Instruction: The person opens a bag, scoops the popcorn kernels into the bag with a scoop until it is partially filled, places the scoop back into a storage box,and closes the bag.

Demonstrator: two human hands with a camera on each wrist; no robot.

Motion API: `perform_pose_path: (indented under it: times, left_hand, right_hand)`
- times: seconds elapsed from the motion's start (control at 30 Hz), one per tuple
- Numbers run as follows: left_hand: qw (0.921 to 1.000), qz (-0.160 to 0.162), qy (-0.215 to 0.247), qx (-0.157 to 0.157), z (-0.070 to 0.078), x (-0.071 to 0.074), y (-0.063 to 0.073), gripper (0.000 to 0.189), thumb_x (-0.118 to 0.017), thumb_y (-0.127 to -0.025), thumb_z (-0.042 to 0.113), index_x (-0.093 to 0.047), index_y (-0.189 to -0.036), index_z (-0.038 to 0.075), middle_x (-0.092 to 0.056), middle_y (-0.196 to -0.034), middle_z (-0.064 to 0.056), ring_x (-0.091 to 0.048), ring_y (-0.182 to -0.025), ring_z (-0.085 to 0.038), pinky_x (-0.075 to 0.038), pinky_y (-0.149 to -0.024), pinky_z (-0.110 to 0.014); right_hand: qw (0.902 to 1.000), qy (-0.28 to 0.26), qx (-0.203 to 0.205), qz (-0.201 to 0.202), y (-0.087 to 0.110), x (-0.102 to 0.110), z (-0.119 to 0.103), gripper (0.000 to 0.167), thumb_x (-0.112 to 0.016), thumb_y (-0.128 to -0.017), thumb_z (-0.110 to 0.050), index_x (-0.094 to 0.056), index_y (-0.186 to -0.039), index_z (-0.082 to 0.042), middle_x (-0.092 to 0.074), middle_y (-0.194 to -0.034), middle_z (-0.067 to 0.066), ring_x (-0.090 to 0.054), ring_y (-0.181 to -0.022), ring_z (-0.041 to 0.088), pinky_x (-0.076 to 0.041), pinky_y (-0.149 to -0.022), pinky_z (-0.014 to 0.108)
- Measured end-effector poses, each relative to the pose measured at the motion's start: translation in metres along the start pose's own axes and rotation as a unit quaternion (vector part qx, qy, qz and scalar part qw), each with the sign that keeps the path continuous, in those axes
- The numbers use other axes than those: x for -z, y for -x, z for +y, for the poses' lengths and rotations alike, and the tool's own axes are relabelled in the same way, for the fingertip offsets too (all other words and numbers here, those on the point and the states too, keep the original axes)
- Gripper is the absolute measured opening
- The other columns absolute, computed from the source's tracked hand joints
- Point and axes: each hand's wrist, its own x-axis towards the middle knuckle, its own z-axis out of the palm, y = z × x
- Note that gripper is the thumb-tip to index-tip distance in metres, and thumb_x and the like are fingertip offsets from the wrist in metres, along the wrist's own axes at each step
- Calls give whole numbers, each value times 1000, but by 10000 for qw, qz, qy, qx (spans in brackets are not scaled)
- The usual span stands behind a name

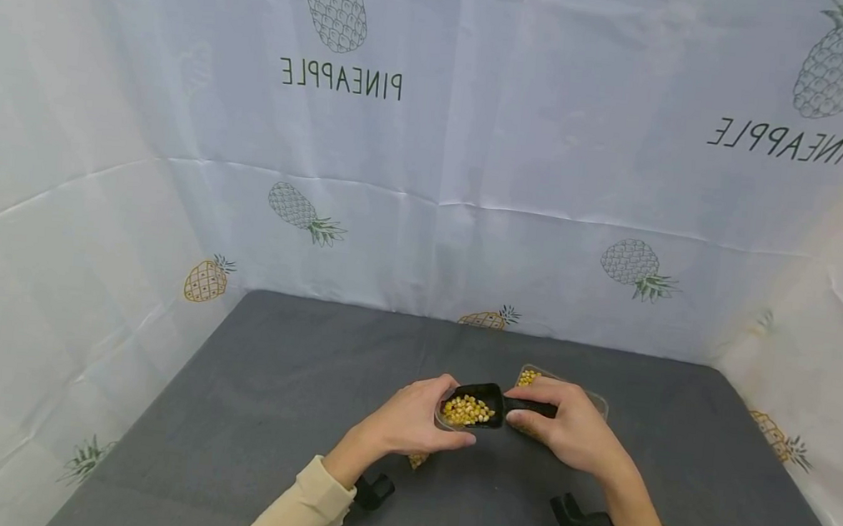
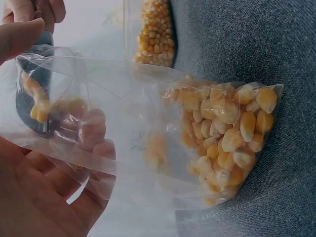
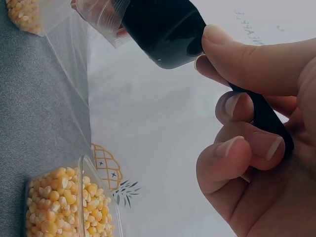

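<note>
My left hand (image 1: 415, 417) holds the mouth of a clear plastic bag (image 2: 128, 89), fingers and thumb curved around its opening. Corn kernels (image 2: 227, 133) fill the bottom of the bag, close over the grey surface. With thumb and fingers, my right hand (image 1: 576, 423) grips the handle of a black scoop (image 1: 500, 397). Yellow kernels (image 1: 466, 411) lie in the scoop, and its front end reaches into the bag's mouth. In the left wrist view, some kernels show at the scoop's front through the plastic.
A clear plastic container (image 3: 84, 170) full of corn kernels stands on the grey tabletop (image 1: 290, 385), behind and partly hidden by my right hand. Pineapple-printed white curtains (image 1: 439, 148) enclose the table at the back and sides.
</note>
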Motion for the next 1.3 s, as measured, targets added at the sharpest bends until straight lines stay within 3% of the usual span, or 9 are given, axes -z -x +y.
perform_pose_path:
  times: [0.7,0.97,1.3]
  left_hand:
    - [10000,-7,-19,-61,0,-1,-1,63,-75,-85,54,-57,-130,13,-54,-88,11,-52,-68,-5,-45,-60,-25]
    - [9998,-11,201,-80,-2,-3,0,58,-77,-85,52,-57,-126,17,-62,-103,9,-59,-77,-1,-51,-70,-24]
    - [9998,-79,170,-40,-2,-4,0,61,-78,-85,53,-57,-130,17,-63,-109,6,-59,-78,-3,-51,-71,-26]
  right_hand:
    - [9996,204,155,122,0,-4,-6,25,-78,-90,-18,-77,-114,-11,-65,-94,-9,-52,-70,4,-47,-59,28]
    - [9992,258,301,35,-1,-7,-9,22,-78,-90,-17,-78,-111,-11,-60,-87,-12,-47,-65,4,-45,-57,27]
    - [9984,435,350,-110,-1,-11,-16,23,-77,-91,-16,-77,-113,-9,-60,-87,-12,-45,-66,2,-43,-58,26]
